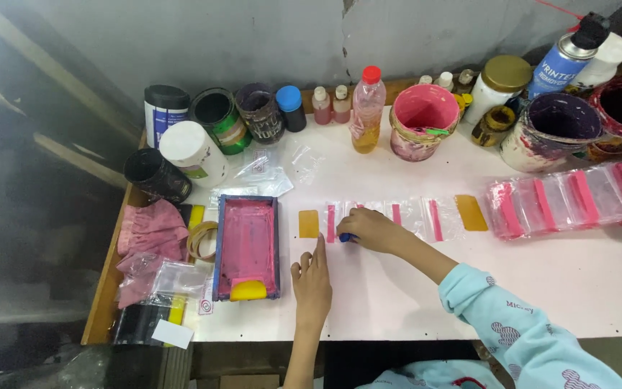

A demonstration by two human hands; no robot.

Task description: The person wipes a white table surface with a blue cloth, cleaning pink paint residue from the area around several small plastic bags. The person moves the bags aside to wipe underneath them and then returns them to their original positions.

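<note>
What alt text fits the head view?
A person's right hand grips a small blue object over a row of clear plastic pouches with pink stripes on a white table, while the left hand rests flat beside it. A pink-stained framed printing screen lies to the left, with stained paint tubs and bottles along the back.

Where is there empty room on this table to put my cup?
The bare stretch of table near the front edge, right of the right hand and below the pink-striped bags, is free. The back row of paint pots and bottles is crowded.
</note>
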